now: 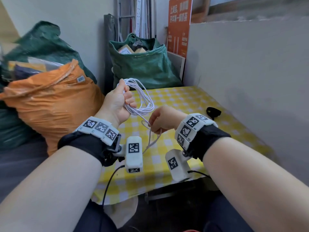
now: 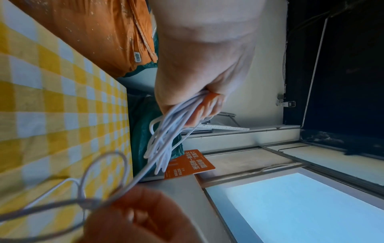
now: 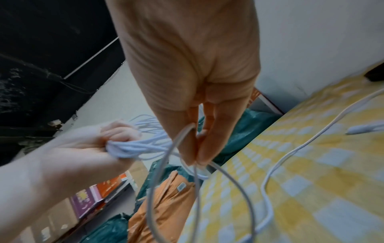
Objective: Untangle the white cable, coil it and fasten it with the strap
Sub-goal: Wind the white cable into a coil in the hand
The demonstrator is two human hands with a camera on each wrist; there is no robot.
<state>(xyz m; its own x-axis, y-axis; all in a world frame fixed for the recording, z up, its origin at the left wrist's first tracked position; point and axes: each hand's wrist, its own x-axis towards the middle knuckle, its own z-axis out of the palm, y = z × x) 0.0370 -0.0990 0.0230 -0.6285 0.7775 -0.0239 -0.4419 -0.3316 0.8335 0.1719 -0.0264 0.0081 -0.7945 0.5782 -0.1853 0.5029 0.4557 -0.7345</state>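
My left hand (image 1: 120, 101) grips a bundle of several loops of the white cable (image 1: 143, 97) above the table's far left corner; the coil (image 2: 166, 136) fans out from the curled fingers (image 2: 209, 106). My right hand (image 1: 158, 121) pinches a loose stretch of the same cable (image 3: 166, 164) between thumb and fingertips (image 3: 203, 151), just right of and below the coil. The tail of the cable (image 3: 290, 151) trails on the table, ending in a white connector (image 3: 365, 129). The black strap (image 1: 213, 112) lies on the table near the right wall.
The table carries a yellow-and-white checked cloth (image 1: 184, 101). An orange sack (image 1: 55, 104) and green bags (image 1: 142, 64) stand to the left and behind. A grey wall (image 1: 250, 72) borders the table's right side. Black leads hang from the wrist cameras.
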